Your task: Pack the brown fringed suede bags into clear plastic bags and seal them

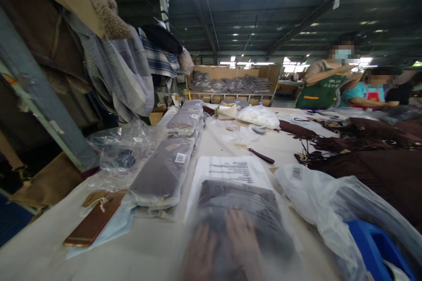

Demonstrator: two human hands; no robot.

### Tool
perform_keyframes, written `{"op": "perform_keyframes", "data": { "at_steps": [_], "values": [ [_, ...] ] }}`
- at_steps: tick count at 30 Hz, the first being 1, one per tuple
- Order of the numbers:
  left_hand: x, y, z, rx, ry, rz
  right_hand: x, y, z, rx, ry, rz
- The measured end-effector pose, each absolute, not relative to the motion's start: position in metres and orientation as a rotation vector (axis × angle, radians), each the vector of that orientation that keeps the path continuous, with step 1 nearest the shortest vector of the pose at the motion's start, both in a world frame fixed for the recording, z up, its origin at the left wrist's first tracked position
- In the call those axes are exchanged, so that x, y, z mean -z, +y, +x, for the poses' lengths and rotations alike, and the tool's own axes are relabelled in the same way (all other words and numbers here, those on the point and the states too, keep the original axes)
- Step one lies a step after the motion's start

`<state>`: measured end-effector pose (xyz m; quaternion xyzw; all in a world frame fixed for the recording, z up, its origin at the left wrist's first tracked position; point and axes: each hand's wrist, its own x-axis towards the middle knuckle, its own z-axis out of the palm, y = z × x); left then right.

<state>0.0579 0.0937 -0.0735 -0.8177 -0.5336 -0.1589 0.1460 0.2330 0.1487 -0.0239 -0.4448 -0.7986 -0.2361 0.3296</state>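
Observation:
A dark brown folded item (237, 193) lies in a clear plastic bag (277, 224) in front of me. My left hand (201, 248) and my right hand (242, 237) rest on the bagged item, fingers stretched out and flat. Both are slightly blurred, and I cannot tell whether the plastic film is over or under them. Beneath the bag's far end is a white sheet with printed lines (224, 167). Just left of it, packed bags with barcode labels (161, 173) are stacked in a row.
A phone (95, 219) lies at left near crumpled clear plastic (128, 145). At right are loose plastic bags (316, 184), a blue object (376, 237) and brown fringed bags (372, 171). A brown strap (260, 155) lies ahead. Clothes hang at left; two people work at far right.

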Motion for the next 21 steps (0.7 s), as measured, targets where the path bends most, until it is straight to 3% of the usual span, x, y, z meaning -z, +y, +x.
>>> {"op": "perform_keyframes", "data": {
  "at_steps": [3,7,12,21],
  "values": [
    [0.071,0.106,0.068,0.603,-1.302,-2.104,0.007,0.158,0.234,0.622,-2.044,-1.303],
    [0.043,0.119,0.092,0.738,-1.34,-2.061,-0.003,0.168,0.238,0.621,-2.061,-1.401],
    [0.015,0.154,0.109,0.505,-1.627,-2.4,0.003,0.183,0.252,0.687,-2.117,-1.377],
    [0.003,0.177,0.109,0.475,-1.881,-2.458,0.011,0.192,0.272,0.668,-2.144,-1.414]
  ]
}}
